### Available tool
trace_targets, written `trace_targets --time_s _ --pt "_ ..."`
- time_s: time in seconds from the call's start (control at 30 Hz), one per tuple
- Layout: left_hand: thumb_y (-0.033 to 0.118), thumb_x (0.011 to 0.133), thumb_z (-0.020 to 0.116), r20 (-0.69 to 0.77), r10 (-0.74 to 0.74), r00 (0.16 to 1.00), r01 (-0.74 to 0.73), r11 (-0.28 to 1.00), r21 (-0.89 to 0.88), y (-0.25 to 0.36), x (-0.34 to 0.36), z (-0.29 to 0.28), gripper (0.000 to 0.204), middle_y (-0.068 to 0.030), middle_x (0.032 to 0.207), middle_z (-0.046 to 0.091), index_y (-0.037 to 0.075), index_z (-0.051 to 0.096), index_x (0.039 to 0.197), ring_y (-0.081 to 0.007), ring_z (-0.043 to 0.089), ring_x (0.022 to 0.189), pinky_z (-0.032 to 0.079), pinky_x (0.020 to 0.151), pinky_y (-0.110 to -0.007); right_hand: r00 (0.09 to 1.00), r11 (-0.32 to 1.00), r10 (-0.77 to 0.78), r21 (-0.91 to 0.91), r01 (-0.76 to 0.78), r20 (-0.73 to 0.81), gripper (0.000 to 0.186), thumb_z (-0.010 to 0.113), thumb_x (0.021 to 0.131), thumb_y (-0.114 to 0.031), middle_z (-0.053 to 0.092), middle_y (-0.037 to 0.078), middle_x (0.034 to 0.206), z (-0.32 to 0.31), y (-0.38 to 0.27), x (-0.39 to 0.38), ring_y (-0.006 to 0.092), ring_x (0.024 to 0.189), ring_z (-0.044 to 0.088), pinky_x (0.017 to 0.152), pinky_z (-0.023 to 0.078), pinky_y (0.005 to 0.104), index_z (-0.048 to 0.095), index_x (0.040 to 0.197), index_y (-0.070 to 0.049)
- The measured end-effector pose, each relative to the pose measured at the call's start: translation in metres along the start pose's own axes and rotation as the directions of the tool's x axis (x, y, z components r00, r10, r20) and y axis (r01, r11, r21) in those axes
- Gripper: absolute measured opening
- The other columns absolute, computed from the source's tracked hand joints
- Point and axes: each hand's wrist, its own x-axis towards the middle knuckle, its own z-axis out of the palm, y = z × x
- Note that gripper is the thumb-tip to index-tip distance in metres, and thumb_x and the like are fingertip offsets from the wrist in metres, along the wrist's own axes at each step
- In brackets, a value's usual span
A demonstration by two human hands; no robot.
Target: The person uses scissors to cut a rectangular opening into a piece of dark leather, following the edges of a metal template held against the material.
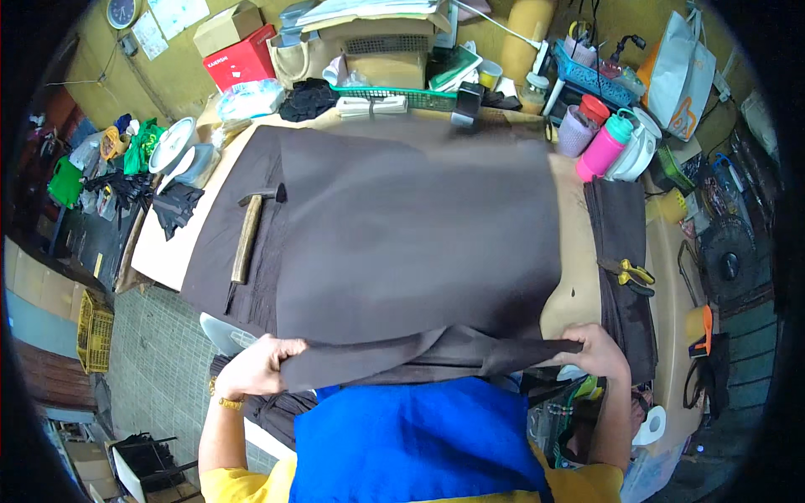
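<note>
A large sheet of dark brown fabric (419, 243) spreads over the table, its near edge lifted and folded in front of my blue apron (411, 444). My left hand (267, 362) pinches the near left corner of this sheet. At the near right corner, my right hand (597, 352) grips the same edge between thumb and fingers. Between the hands the edge hangs in loose folds. The far part of the sheet is smeared by motion. A hammer (248, 235) with a wooden handle lies on dark cloth to the left of the sheet.
Yellow-handled pliers (631, 275) rest on a folded dark fabric stack (619, 226) at the right. A pink bottle (602, 152) and a lilac cup (575, 132) stand at the back right. Along the back are a green basket (402, 97) and a red box (241, 60).
</note>
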Motion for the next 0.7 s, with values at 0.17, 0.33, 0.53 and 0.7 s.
trace_targets --time_s 0.17,0.33,0.53,0.7 --pt "0.011 0.073 0.076 0.040 0.129 0.991 -0.127 0.991 -0.045 -0.013 0.010 -0.005 0.051 -0.0131 0.103 0.064 0.002 0.055 0.119 -0.0171 0.062 0.092 0.050 0.081 -0.031 0.983 0.964 0.055 0.247 -0.098 0.175 0.027 0.073 0.079 -0.013 0.065 0.002 0.079 -0.009 0.016 0.010 0.0089 0.076 0.056 0.073 0.048 0.0279 0.066 0.100 0.002" --pt "0.023 0.078 0.077 -0.249 -0.071 0.966 0.022 0.981 -0.192 -0.011 0.068 -0.049 0.062 -0.0166 0.128 0.057 -0.004 0.052 0.128 -0.0254 0.050 0.122 0.034 0.106 -0.035 0.969 0.984 -0.023 0.163 0.065 -0.246 0.022 0.067 0.082 -0.009 0.065 0.001 0.090 -0.030 0.018 0.098 0.0089 0.079 0.057 0.074 0.048 0.0251 0.067 0.103 -0.002" --pt "0.030 0.081 0.073 -0.377 -0.250 0.892 0.048 0.881 -0.470 -0.030 0.123 -0.083 0.078 -0.0159 0.142 0.044 0.001 0.035 0.144 -0.0257 0.039 0.132 0.028 0.110 -0.034 0.956 0.809 0.168 0.587 0.006 -0.240 0.048 0.066 0.085 -0.012 0.060 0.001 0.089 -0.046 0.035 0.201 0.0066 0.084 0.056 0.071 0.049 0.0263 0.049 0.130 -0.008" --pt "0.022 0.078 0.077 -0.421 -0.053 0.906 -0.233 0.766 -0.599 -0.095 0.073 -0.047 0.100 -0.0137 0.149 0.034 0.011 0.012 0.152 -0.0252 0.040 0.131 0.034 0.107 -0.033 0.971 0.759 0.045 0.639 0.120 -0.236 0.075 0.067 0.081 -0.003 0.058 0.004 0.101 0.013 0.042 0.133 0.0081 0.084 0.059 0.068 0.051 0.0261 0.028 0.144 -0.011"
